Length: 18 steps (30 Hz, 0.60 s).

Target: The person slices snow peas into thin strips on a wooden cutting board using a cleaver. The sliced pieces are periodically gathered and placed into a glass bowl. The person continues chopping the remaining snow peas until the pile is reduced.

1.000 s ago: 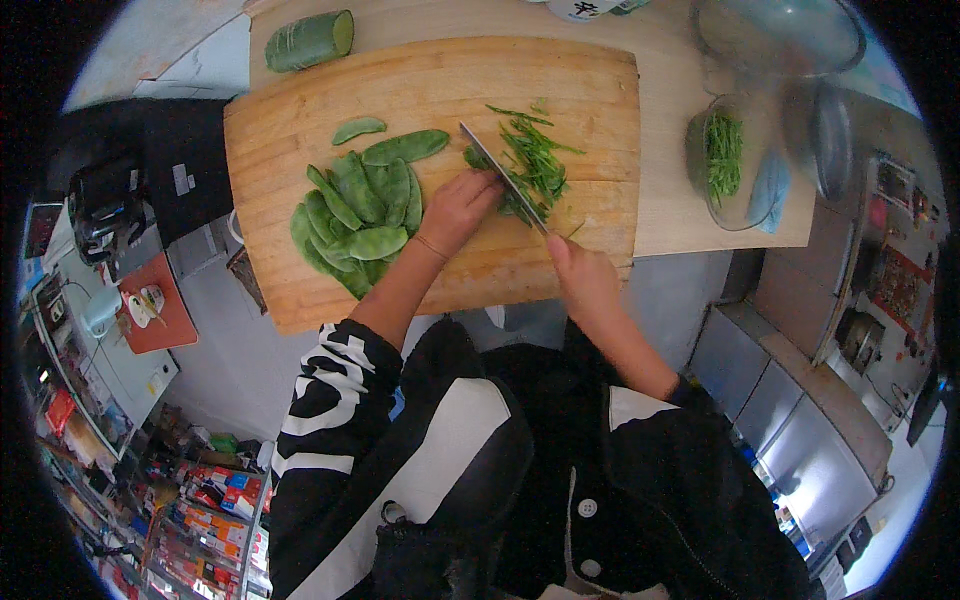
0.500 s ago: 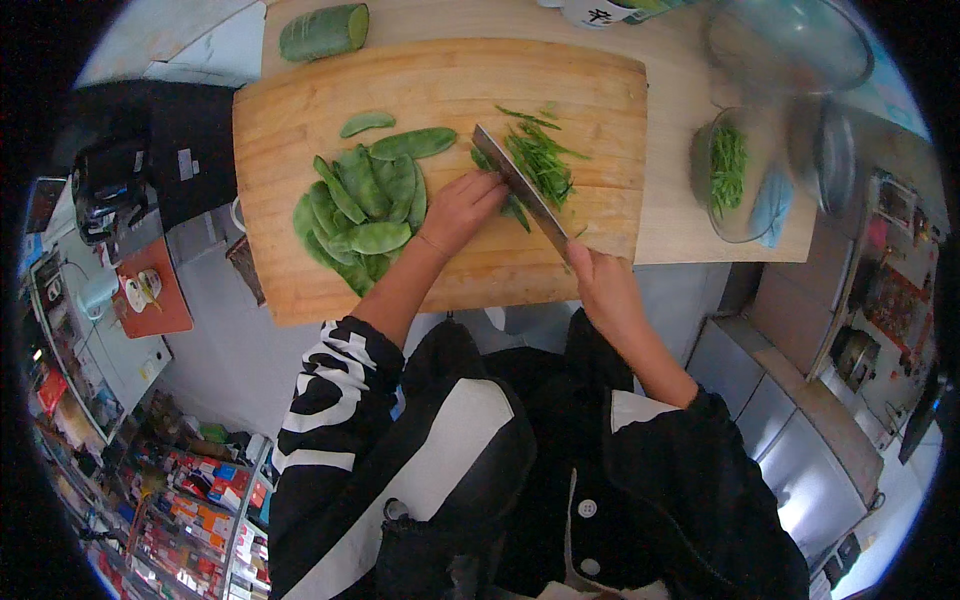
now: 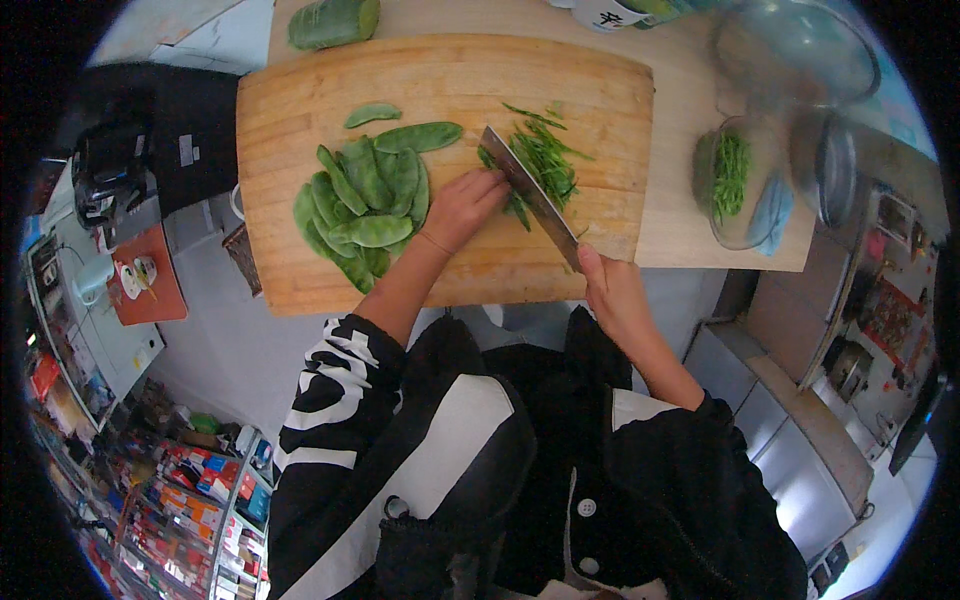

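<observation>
My right hand [image 3: 618,292] grips the handle of a kitchen knife [image 3: 538,204], its wide blade slanting across the wooden cutting board [image 3: 285,110]. Close against the blade's left side, the bent fingers of my left hand [image 3: 468,207] press on flat green bean pods [image 3: 516,208], mostly hidden by fingers and blade. Thin green shreds [image 3: 546,160] lie in a heap just right of the blade. Left of my left hand is a pile of whole flat bean pods [image 3: 372,190], and a single small pod [image 3: 372,115] lies beyond it.
A glass dish [image 3: 732,185] of green shreds stands right of the board, beside a blue cloth [image 3: 772,212]. Clear bowls [image 3: 795,50] sit at the far right. Behind the board are a cut green vegetable piece [image 3: 334,22] and a white cup [image 3: 605,14].
The knife and my right hand have shifted very slightly right. My left hand stays on the pods, and the whole view has moved a little.
</observation>
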{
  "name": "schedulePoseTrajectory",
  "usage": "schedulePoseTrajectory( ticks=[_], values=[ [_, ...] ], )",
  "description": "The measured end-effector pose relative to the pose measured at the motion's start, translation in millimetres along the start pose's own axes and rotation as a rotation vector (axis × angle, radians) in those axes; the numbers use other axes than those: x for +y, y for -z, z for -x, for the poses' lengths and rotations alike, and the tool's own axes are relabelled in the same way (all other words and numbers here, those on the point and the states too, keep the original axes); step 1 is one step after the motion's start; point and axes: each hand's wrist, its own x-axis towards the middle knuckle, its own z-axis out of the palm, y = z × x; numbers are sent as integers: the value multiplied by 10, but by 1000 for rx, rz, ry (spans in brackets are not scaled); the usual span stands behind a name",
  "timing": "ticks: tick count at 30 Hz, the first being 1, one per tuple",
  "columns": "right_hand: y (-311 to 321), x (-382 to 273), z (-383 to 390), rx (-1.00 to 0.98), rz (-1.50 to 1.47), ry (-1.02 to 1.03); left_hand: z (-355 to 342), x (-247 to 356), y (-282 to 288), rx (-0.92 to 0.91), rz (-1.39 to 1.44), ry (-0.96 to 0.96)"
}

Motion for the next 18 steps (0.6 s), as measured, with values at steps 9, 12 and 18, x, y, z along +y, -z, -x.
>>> schedulePoseTrajectory(
  ticks=[9, 12, 18],
  values=[
    [-434, -31, -400, 96, -73, -140, -15, 27, 25, 27, 2, 18],
    [-299, 16, -229, 141, -190, -105, 5, 16, 18, 31, 0, 29],
    [-104, -33, -20, 5, -96, -111, 33, 8, 15, 28, -30, 19]
  ],
)
